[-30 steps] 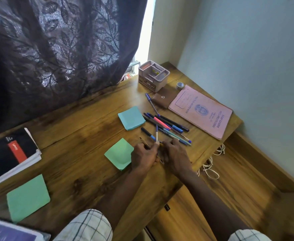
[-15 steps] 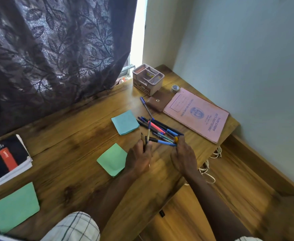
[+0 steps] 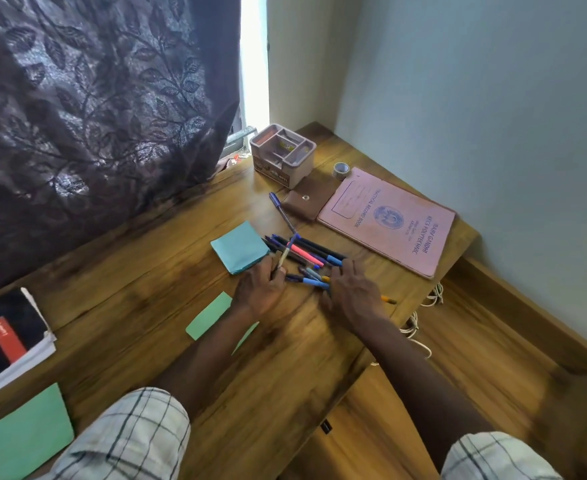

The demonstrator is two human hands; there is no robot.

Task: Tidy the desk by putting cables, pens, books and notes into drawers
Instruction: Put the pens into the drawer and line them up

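Note:
A loose pile of pens (image 3: 311, 254), blue, black and one pink, lies mid-desk. My left hand (image 3: 259, 289) grips a pen upright at the pile's left side. My right hand (image 3: 352, 289) lies flat on the pile's right side, fingers over several pens, with an orange-tipped pencil (image 3: 388, 300) sticking out beneath it. One blue pen (image 3: 280, 207) lies apart, further back. A blue sticky-note pad (image 3: 240, 247) sits left of the pile. A green pad (image 3: 210, 315) is partly under my left forearm. A pink record book (image 3: 389, 220) lies at the right.
A compartmented desk organiser (image 3: 283, 154) stands at the back by the curtain, with a brown pouch (image 3: 307, 200) and a tape roll (image 3: 340, 169) near it. A black book (image 3: 4, 336) and another green pad (image 3: 28, 433) lie at the left. White cable (image 3: 413, 327) hangs off the desk's right edge.
Both hands moved forward into the pen pile and apart. The left hand now holds one pen upright, and the right hand spread flat over the pens.

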